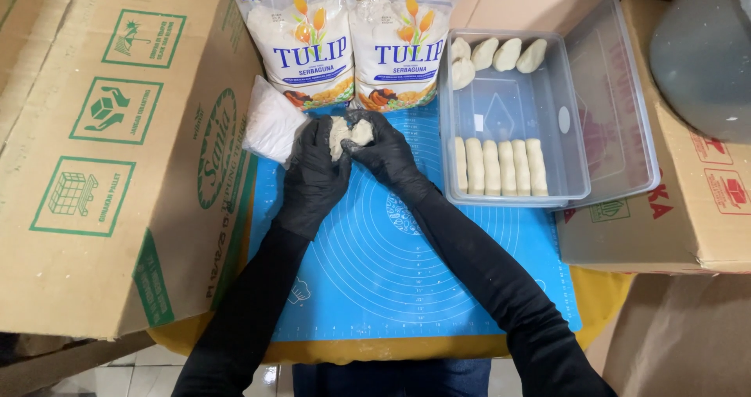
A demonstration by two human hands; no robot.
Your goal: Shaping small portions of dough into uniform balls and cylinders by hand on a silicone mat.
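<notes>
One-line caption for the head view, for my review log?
Gloved left hand and right hand press a dough lump over a blue mat, beside a clear box of shaped dough pieces.

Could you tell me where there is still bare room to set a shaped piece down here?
Free: the blue mat between the sleeves, and the clear container's middle, between its two dough rows. Crowded: the mat's far edge, where both hands hold dough below the flour bags.

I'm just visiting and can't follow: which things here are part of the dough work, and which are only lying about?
In use:
left hand and right hand, both shaping the dough lump
blue baking mat
clear plastic container of shaped dough pieces

Lying about:
two flour bags
small white plastic bag
cardboard boxes
</notes>
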